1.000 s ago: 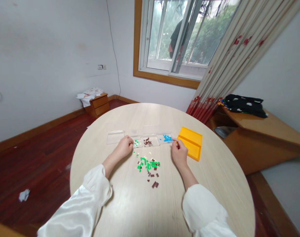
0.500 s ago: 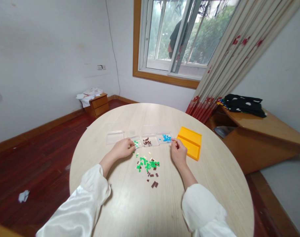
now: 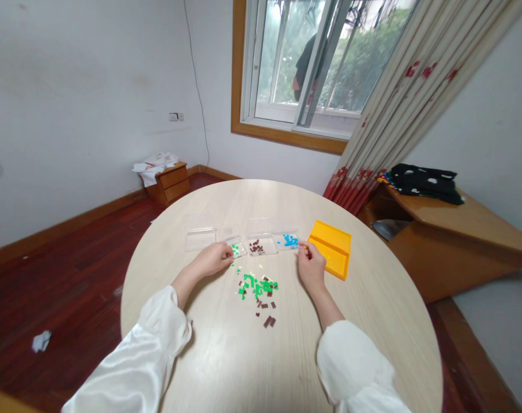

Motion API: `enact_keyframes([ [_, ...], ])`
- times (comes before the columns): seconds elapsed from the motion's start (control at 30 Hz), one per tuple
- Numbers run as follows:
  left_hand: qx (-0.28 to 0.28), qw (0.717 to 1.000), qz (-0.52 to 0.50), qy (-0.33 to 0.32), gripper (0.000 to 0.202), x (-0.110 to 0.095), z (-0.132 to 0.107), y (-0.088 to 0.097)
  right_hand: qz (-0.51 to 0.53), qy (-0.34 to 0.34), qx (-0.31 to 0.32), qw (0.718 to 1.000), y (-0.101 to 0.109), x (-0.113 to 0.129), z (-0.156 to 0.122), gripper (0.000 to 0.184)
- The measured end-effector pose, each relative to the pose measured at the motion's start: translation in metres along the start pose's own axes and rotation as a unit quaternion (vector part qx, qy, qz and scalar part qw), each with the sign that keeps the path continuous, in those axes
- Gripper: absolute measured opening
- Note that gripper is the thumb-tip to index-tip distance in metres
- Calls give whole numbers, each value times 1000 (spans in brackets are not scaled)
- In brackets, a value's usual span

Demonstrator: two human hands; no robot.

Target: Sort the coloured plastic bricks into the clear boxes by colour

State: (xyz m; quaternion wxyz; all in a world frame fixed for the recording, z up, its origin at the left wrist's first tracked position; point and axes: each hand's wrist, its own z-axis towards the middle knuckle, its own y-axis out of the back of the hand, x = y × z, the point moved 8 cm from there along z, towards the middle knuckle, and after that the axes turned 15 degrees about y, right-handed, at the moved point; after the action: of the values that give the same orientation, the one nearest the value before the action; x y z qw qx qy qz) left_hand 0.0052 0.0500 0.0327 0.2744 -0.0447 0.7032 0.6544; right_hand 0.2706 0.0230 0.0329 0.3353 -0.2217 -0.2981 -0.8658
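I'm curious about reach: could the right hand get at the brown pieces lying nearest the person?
Probably yes: nothing visible stands between the right hand and those brown pieces, which lie loose on the tabletop.

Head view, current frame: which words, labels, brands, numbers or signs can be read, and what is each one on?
No text can be read anywhere in this view.
Clear boxes and yellow case: no lettering can be made out.
Papers on the small drawer cabinet: any print is too small and blurred to read.
Wall socket: any marking is too small to read.
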Motion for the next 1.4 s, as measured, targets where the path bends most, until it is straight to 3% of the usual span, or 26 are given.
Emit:
enact_keyframes([
  [0.5, -38, 998, -21, 37, 11, 7, 4, 3, 6, 0, 3, 1000, 0, 3, 0, 27],
  [1.03, -17, 999, -24, 23, 12, 6, 6, -3, 7, -4, -3, 1000, -1, 2, 0, 28],
  [1.4, -41, 999, -23, 20, 9, 8, 7, -2, 12, -6, -7, 1000, 0, 3, 0, 28],
])
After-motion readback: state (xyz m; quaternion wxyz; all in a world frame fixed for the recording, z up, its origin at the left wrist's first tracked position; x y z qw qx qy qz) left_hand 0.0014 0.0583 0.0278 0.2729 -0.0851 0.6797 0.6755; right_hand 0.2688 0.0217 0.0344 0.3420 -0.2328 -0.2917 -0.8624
